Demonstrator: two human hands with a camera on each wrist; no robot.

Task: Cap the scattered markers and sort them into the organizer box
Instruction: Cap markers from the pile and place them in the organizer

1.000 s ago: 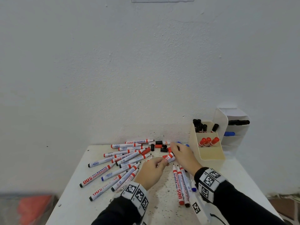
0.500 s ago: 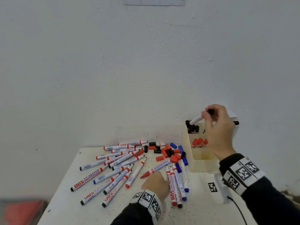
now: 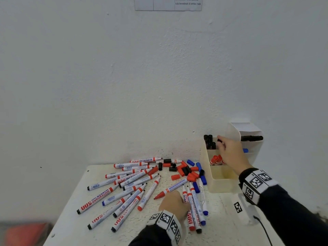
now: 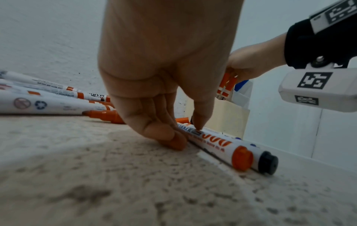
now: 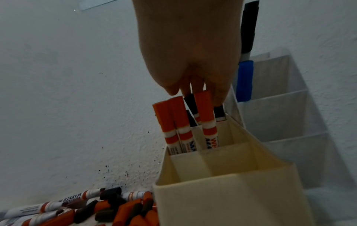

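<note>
Head view: the right hand (image 3: 230,151) lowers a black-capped marker (image 3: 220,140) into the cream plastic organizer box (image 3: 220,183). Left wrist view: the left hand (image 4: 164,76) pinches a white red-banded marker (image 4: 218,143) on the table (image 4: 135,191). Right wrist view: fingers (image 5: 218,94) curl around the black cap; crowded red-capped markers (image 5: 173,120) might jam it.

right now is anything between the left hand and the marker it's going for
Nothing visible. The left hand is already on the table, fingertips touching a red marker lying beside a black-ended one. The other markers lie clear of that contact.
</note>
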